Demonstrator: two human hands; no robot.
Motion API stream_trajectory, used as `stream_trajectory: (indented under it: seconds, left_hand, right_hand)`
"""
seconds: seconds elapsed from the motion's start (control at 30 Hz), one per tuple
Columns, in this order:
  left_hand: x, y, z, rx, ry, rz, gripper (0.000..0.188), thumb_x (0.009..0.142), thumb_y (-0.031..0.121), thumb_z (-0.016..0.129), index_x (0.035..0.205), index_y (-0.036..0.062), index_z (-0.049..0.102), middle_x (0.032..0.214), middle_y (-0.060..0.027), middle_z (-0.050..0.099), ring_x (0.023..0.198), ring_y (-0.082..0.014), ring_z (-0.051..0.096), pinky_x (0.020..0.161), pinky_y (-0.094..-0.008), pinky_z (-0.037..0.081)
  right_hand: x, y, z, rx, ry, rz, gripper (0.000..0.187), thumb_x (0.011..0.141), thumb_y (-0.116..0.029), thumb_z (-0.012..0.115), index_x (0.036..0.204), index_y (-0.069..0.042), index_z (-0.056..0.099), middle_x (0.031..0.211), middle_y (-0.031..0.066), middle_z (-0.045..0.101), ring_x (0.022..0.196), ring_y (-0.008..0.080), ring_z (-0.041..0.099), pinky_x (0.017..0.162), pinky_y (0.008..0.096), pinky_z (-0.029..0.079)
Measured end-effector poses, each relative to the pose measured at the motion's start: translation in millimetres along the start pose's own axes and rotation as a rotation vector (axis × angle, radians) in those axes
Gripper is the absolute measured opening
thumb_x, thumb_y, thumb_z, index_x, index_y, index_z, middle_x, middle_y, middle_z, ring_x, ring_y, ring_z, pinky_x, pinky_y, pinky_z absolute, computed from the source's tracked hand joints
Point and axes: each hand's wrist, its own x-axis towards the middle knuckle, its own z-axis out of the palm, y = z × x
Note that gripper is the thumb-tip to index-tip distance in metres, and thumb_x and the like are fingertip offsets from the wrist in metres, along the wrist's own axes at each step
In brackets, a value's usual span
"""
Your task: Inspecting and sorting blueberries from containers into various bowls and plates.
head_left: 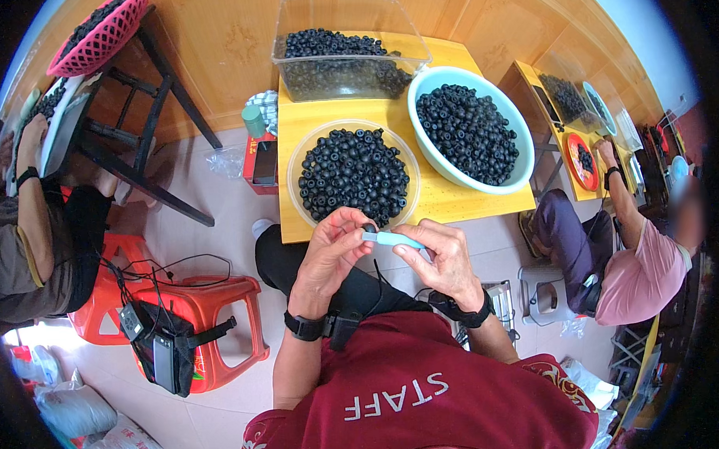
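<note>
Between the fingertips of my left hand (333,251) is a small round black bead-like piece (368,228). My right hand (446,257) grips a slim light-blue-handled tool (398,239), its pale tip up against the piece; the kind of tip is too small to tell. Both hands are at the near edge of the yellow table (486,210). Just beyond them a clear round tray (294,167) carries a heap of similar black pieces (354,173), many showing a hole.
A pale aqua basin (524,175) and a clear rectangular bin (346,76) hold more black pieces. Red stools (219,297) with a black bag (170,358) and cables are at left. Other people sit at left and right, the right one by a red tray (573,162).
</note>
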Motion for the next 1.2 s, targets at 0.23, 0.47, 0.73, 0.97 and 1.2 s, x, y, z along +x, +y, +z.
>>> stream_trajectory:
  seconds: [0.23,0.47,0.73,0.97,1.2]
  left_hand:
    - [-0.7,-0.6,-1.9,-0.014,0.002,-0.013,0.017,0.080,0.005,0.064,0.094,0.0033,0.056,0.090,-0.0092,0.062,0.074,-0.0108,0.059,0.067,-0.0219,0.051]
    - [-6.1,3.2,9.0,-0.049,-0.009,0.011,0.013,0.078,0.002,0.064,0.090,0.0027,0.057,0.087,-0.0113,0.061,0.072,-0.0134,0.059,0.064,-0.0226,0.051]
    - [-7.6,6.3,11.7,-0.017,-0.049,-0.012,0.014,0.077,0.002,0.065,0.088,0.0026,0.057,0.084,-0.0107,0.061,0.070,-0.0140,0.060,0.062,-0.0230,0.051]
    - [-5.4,0.0,13.6,0.037,0.007,-0.076,0.021,0.076,0.001,0.065,0.092,0.0052,0.052,0.089,-0.0085,0.061,0.070,-0.0131,0.060,0.063,-0.0228,0.051]
    - [-9.2,2.2,12.4,0.130,-0.018,-0.159,0.026,0.075,-0.002,0.064,0.094,0.0072,0.048,0.087,-0.0056,0.058,0.071,-0.0122,0.059,0.064,-0.0232,0.051]
  right_hand:
    - [1.1,-5.1,-4.5,-0.060,-0.063,0.091,0.017,0.076,-0.018,0.066,0.087,-0.005,0.067,0.069,0.0082,0.062,0.056,0.0193,0.059,0.051,0.0296,0.046]
    - [-1.2,17.5,-3.8,-0.032,-0.083,0.047,0.018,0.078,-0.019,0.065,0.088,-0.004,0.067,0.071,0.0096,0.062,0.056,0.0236,0.059,0.053,0.0311,0.046]
    - [0.1,24.0,-12.2,0.080,0.105,0.337,0.019,0.082,-0.014,0.062,0.093,-0.001,0.065,0.071,0.0071,0.064,0.062,0.0104,0.056,0.057,0.0255,0.045]
    - [5.1,-4.5,-2.9,0.413,-0.040,0.314,0.030,0.073,-0.011,0.071,0.100,-0.002,0.063,0.086,0.0035,0.063,0.073,0.0083,0.055,0.066,0.0229,0.046]
    - [4.2,-4.6,5.4,0.905,-0.242,0.429,0.011,0.078,-0.006,0.065,0.087,0.001,0.063,0.079,0.0054,0.062,0.074,0.0103,0.059,0.067,0.0233,0.045]
